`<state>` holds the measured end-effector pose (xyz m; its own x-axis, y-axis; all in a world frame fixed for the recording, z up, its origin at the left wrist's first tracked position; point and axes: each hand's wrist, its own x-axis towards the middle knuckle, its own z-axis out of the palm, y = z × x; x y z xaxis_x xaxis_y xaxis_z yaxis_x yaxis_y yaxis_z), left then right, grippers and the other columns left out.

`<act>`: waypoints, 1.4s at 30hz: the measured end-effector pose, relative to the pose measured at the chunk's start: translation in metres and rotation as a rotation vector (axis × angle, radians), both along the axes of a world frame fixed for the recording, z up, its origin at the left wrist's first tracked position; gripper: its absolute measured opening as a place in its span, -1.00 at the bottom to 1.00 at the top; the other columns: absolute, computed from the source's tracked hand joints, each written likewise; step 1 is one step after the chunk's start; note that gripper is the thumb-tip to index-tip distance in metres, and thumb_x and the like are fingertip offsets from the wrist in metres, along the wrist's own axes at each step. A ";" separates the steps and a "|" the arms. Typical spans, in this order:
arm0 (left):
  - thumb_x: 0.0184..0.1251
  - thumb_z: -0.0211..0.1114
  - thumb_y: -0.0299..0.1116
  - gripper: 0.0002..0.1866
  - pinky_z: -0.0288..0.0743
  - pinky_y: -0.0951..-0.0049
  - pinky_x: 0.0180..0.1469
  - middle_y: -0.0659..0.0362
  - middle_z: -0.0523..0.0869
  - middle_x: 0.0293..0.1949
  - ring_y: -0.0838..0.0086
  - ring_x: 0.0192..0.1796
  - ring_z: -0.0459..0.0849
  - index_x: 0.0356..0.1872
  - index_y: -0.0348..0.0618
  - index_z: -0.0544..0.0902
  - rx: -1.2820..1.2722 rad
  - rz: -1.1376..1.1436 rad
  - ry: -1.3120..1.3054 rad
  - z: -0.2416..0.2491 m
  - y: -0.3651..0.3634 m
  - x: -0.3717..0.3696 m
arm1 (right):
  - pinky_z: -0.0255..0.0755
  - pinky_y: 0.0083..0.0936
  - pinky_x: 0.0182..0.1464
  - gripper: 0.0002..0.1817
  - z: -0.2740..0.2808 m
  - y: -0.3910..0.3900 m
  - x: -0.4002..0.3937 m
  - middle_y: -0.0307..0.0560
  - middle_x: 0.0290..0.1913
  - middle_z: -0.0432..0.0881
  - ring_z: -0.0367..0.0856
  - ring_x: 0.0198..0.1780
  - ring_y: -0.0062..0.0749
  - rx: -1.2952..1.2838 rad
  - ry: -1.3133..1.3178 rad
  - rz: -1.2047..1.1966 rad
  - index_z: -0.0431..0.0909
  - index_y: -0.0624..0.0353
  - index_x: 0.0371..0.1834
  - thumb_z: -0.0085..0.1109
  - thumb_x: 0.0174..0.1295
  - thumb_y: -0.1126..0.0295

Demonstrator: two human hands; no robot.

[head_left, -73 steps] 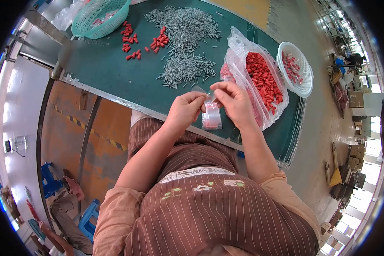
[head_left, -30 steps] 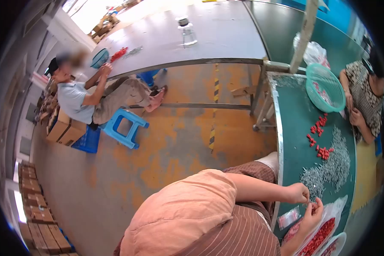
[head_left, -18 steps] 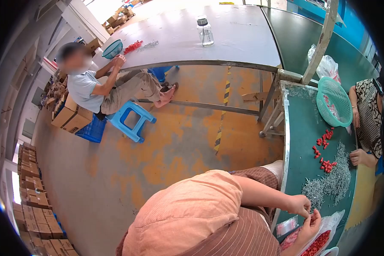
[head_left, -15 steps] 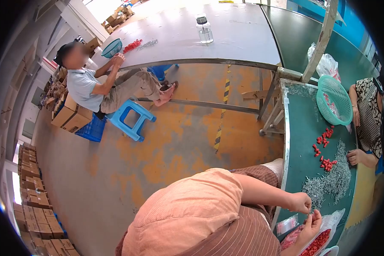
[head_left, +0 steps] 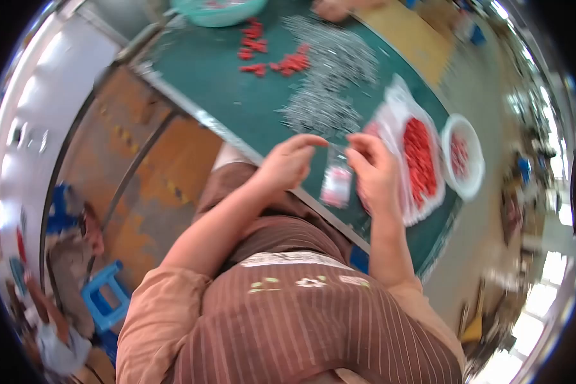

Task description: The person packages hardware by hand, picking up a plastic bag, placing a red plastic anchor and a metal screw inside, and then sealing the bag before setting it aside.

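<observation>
My left hand [head_left: 290, 164] is partly curled over the table's front edge, its index finger reaching toward the right hand. My right hand [head_left: 372, 165] is closed in a pinch just across from it, thumb and index finger close together. Motion blur hides what the fingertips hold; I cannot tell. Between and below the hands is a clear plastic packet [head_left: 336, 184] with pink-and-white marks. Just beyond the fingertips spreads a pile of thin silver screw-like pieces [head_left: 323, 109]. A clear bag of small red plastic pieces [head_left: 420, 160] lies beside my right hand.
Loose red pieces [head_left: 292, 62] lie on the green tabletop [head_left: 211, 80] left of the silver pile. A turquoise basket [head_left: 221, 14] stands at the far edge, near another person's hand [head_left: 333, 9]. At right is a white bowl [head_left: 462, 157]. A blue stool [head_left: 105, 296] stands on the floor.
My view has swung right and down onto the table, so the seated person now shows at lower left. My hands, close together before, are slightly apart.
</observation>
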<state>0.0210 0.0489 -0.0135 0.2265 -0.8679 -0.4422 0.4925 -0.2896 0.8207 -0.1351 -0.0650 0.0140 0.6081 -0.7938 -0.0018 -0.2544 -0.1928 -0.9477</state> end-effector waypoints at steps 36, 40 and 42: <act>0.15 0.45 -0.33 -0.83 0.17 0.56 -0.54 0.42 0.41 -0.65 0.74 -0.57 0.29 -0.36 -0.22 0.71 -0.067 -0.042 -0.510 -0.015 -0.019 -0.033 | 0.49 -0.31 -0.17 -0.81 0.006 0.015 -0.017 0.03 -0.24 0.65 0.64 -0.23 -0.13 -0.142 0.231 0.066 0.62 0.26 -0.22 0.27 0.17 0.38; 0.21 0.41 -0.38 -0.88 0.18 0.65 -0.49 0.46 0.48 -0.57 0.79 -0.51 0.31 -0.36 -0.21 0.69 -0.013 -0.127 -0.615 -0.007 -0.017 -0.033 | 0.46 -0.52 -0.25 -0.84 -0.004 0.011 -0.021 -0.07 -0.29 0.66 0.59 -0.31 -0.46 -0.126 0.236 0.083 0.62 0.30 -0.21 0.27 0.21 0.44; 0.20 0.41 -0.38 -0.87 0.19 0.63 -0.49 0.45 0.47 -0.59 0.78 -0.51 0.31 -0.37 -0.23 0.69 -0.001 -0.137 -0.623 -0.005 -0.017 -0.033 | 0.47 -0.54 -0.24 -0.84 -0.004 0.010 -0.022 -0.07 -0.30 0.67 0.60 -0.31 -0.48 -0.099 0.249 0.086 0.63 0.30 -0.22 0.26 0.21 0.44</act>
<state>-0.0124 0.0319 -0.0187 0.3276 -0.9076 -0.2625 -0.1192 -0.3153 0.9415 -0.1574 -0.0553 0.0098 0.6636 -0.7434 -0.0843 -0.4557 -0.3123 -0.8335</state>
